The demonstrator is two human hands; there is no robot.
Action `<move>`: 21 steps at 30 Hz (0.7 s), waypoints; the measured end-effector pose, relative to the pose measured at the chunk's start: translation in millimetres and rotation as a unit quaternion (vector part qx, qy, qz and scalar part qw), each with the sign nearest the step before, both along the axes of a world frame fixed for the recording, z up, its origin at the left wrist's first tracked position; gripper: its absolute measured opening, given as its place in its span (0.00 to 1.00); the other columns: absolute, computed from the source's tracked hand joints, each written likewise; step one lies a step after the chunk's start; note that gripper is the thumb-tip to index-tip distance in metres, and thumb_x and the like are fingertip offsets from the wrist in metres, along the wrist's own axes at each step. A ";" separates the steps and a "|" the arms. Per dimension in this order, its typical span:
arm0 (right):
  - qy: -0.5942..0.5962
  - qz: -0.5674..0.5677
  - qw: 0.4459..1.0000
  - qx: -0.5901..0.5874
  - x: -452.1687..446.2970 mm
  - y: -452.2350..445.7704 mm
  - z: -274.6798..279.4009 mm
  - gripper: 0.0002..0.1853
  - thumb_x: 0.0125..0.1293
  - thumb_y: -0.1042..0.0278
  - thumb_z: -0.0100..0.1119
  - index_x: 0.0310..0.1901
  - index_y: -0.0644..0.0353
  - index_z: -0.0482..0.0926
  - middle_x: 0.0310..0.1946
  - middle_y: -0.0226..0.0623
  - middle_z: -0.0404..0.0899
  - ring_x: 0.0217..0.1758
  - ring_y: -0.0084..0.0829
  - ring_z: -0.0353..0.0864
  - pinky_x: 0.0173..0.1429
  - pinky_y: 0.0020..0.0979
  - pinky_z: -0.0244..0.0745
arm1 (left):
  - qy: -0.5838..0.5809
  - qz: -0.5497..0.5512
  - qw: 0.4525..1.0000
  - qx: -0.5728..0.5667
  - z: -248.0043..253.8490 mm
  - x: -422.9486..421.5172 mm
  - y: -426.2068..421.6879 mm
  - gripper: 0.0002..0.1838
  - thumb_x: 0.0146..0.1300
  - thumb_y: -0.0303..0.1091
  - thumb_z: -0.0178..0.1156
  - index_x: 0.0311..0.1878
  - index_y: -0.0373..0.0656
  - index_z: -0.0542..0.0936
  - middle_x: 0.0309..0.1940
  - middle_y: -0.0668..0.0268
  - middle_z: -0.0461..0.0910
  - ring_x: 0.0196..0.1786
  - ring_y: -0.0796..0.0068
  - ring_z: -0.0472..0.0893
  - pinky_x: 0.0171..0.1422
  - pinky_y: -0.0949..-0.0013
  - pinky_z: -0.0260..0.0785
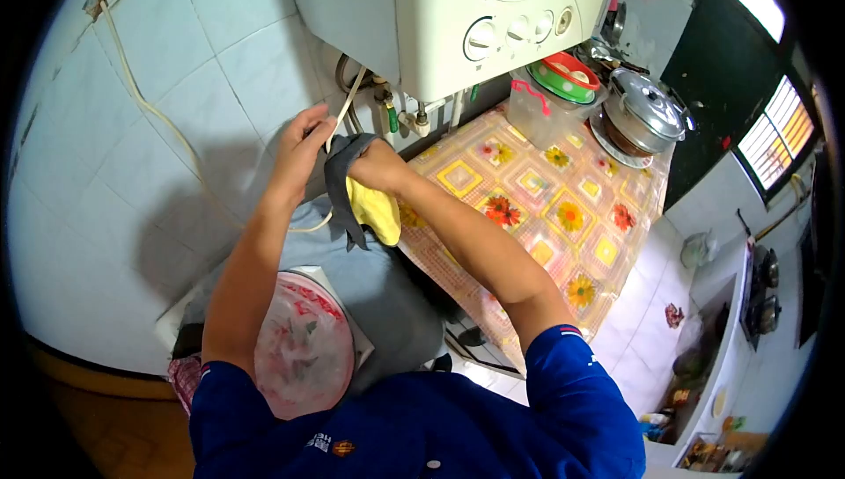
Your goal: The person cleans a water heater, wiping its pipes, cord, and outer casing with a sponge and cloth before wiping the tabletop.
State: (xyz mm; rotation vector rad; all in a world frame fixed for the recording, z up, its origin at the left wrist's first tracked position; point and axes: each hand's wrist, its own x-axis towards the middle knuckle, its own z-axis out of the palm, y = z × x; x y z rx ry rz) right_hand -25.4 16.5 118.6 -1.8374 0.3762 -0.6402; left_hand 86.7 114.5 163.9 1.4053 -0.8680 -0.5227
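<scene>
A white cable (348, 102) runs down from beneath the wall-mounted boiler (458, 30). My left hand (304, 145) is raised beside it, the thumb and fingers around the cable. Dark grey cloth (338, 187) and yellow cloth (375, 212) hang from my right hand (377, 167), which is closed on them just right of the cable. The fingertips of my right hand are hidden by the grey cloth. Below my hands the cable loops over a grey surface (396, 294).
Pipes and valves (393, 117) stick out under the boiler. A patterned tablecloth (537, 206) at right bears a lidded pot (647, 109), a plastic container (539, 118) and a red bowl (570, 73). A pink-white basin (304, 347) stands below my left arm.
</scene>
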 end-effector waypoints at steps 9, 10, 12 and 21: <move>0.057 0.036 0.997 -0.024 14.2 39.6 -55.8 0.25 0.54 0.48 0.63 0.46 0.59 0.84 0.45 0.50 0.85 0.49 0.48 0.83 0.57 0.40 0.75 | -0.213 -0.057 0.974 0.044 17.3 13.3 -20.1 0.11 0.66 0.35 0.63 0.39 0.34 0.85 0.24 0.74 0.79 0.28 0.87 0.71 0.34 0.76 0.64; 0.064 0.037 0.997 -0.019 15.2 47.5 -65.7 0.25 0.54 0.48 0.64 0.47 0.58 0.84 0.45 0.50 0.85 0.49 0.49 0.83 0.57 0.40 0.75 | -0.210 -0.052 0.976 0.029 15.7 12.3 -19.7 0.12 0.66 0.36 0.63 0.40 0.34 0.85 0.24 0.73 0.78 0.28 0.86 0.70 0.34 0.76 0.63; 0.046 0.035 0.998 -0.026 16.1 64.7 -82.1 0.25 0.54 0.48 0.64 0.48 0.57 0.84 0.45 0.50 0.84 0.49 0.49 0.83 0.57 0.41 0.75 | -0.203 -0.058 0.977 0.031 15.7 9.5 -18.2 0.13 0.67 0.37 0.63 0.40 0.34 0.84 0.24 0.73 0.78 0.29 0.86 0.70 0.34 0.76 0.63; -0.180 -0.099 0.925 0.319 -3.9 46.6 -60.1 0.10 0.59 0.74 0.52 0.33 0.72 0.81 0.31 0.40 0.82 0.33 0.33 0.82 0.35 0.37 0.76 | -0.176 -0.108 0.965 0.159 6.6 16.5 23.5 0.17 0.73 0.44 0.55 0.52 0.42 0.83 0.34 0.74 0.80 0.40 0.85 0.75 0.49 0.77 0.65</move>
